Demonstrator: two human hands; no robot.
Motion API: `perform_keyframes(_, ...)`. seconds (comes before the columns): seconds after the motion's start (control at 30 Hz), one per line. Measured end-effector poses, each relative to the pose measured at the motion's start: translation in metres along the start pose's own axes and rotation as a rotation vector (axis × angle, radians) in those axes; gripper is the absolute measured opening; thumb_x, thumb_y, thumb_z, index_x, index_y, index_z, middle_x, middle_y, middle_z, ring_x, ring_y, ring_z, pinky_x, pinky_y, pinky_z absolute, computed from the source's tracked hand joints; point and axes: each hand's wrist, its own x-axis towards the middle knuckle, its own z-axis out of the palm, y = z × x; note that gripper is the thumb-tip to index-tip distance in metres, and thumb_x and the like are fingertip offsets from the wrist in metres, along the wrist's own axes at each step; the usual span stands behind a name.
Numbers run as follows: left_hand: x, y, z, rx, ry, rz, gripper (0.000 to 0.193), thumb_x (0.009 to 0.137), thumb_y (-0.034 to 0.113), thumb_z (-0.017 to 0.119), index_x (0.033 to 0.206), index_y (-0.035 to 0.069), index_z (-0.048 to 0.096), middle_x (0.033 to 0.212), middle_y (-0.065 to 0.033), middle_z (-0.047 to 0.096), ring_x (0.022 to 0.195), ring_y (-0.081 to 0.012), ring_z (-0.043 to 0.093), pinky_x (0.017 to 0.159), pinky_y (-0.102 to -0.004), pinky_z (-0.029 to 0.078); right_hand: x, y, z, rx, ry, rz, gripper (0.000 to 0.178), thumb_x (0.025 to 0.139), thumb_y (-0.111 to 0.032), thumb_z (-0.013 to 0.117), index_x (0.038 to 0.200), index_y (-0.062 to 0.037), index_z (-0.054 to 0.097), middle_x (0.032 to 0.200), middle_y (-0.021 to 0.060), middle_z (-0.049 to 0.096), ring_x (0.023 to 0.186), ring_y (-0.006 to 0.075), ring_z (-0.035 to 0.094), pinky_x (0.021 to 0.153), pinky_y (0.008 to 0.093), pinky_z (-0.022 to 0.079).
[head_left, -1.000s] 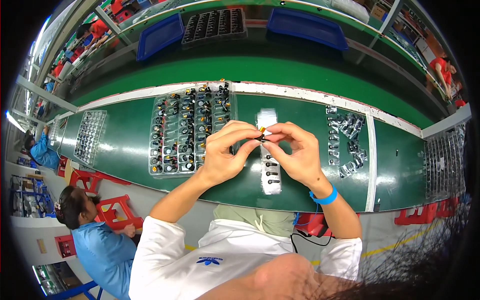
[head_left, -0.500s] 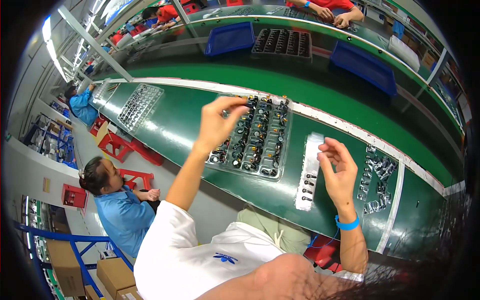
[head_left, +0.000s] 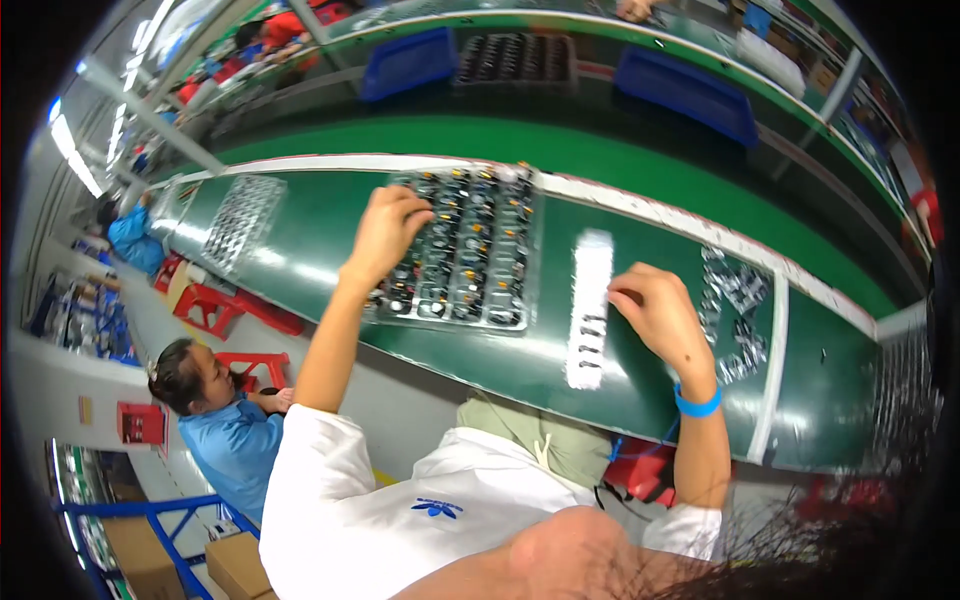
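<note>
My left hand (head_left: 392, 230) hangs over the left part of a clear plastic tray (head_left: 531, 262), its fingertips pinched together; anything between them is too small to make out. Rows of small black parts with orange and silvery bits (head_left: 473, 245) fill the tray's compartments. Just right of a white strip (head_left: 592, 270) is my right hand (head_left: 660, 310), with fingers curled and thumb and fingertips together. Whether they hold anything is hidden. Several small black pieces (head_left: 592, 342) lie in a row on the strip's near half. A blue band circles my right wrist.
Small parts in clear plastic bags (head_left: 740, 285) lie right of my right hand. A second clear tray (head_left: 243, 222) rests farther left on the green bench (head_left: 325, 215). Blue trays (head_left: 685, 95) stand beyond the green belt. A person in blue (head_left: 225, 430) sits at left.
The view has shifted, so the bench appears farther left and higher. My right thumb and fingers, apart before, have closed beside the strip. My left hand stays over the tray, slightly nearer me.
</note>
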Motion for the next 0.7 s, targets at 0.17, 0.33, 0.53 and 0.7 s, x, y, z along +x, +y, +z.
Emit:
perform_keyframes(0.17, 0.001, -0.004, -0.013, -0.038, -0.127, -0.045, 0.018, 0.088, 0.007, 0.076, 0.105, 0.002, 0.076, 0.11, -0.0118, 0.068, 0.11, -0.0332, 0.064, 0.095, -0.0415, 0.051, 0.002, -0.011, 0.002, -0.106, -0.169, 0.034, 0.014, 0.084, -0.011, 0.073, 0.093, -0.0015, 0.077, 0.09, 0.0153, 0.07, 0.083, 0.0385, 0.068, 0.072, 0.0453, 0.053)
perform_keyframes(0.33, 0.009, 0.009, -0.011, 0.037, -0.17, -0.095, 0.021, 0.088, 0.006, 0.076, 0.109, 0.002, 0.076, 0.115, -0.0124, 0.068, 0.112, -0.0325, 0.063, 0.094, -0.0404, 0.052, -0.009, -0.009, 0.008, -0.18, -0.218, -0.07, 0.009, 0.084, -0.011, 0.073, 0.089, -0.004, 0.077, 0.09, 0.013, 0.07, 0.084, 0.0374, 0.067, 0.072, 0.0466, 0.054)
perform_keyframes(0.53, 0.017, 0.091, -0.01, -0.198, 0.058, 0.096, 0.039, 0.088, -0.002, 0.07, 0.126, 0.004, 0.068, 0.122, -0.0165, 0.068, 0.116, -0.0366, 0.063, 0.098, -0.0444, 0.052, -0.017, -0.018, 0.021, -0.348, -0.172, -0.104, 0.006, 0.082, -0.006, 0.071, 0.08, -0.0011, 0.071, 0.085, 0.0149, 0.067, 0.085, 0.0368, 0.068, 0.071, 0.0474, 0.053)
perform_keyframes(0.7, -0.002, 0.187, 0.039, -0.437, -0.285, 0.416, 0.061, 0.086, 0.0, 0.058, 0.146, 0.002, 0.053, 0.131, -0.021, 0.065, 0.122, -0.0381, 0.062, 0.108, -0.0464, 0.047, -0.018, -0.018, 0.029, -0.419, -0.156, -0.022, 0.008, 0.079, -0.003, 0.07, 0.085, -0.0003, 0.072, 0.089, 0.0161, 0.071, 0.083, 0.0383, 0.069, 0.072, 0.0483, 0.055)
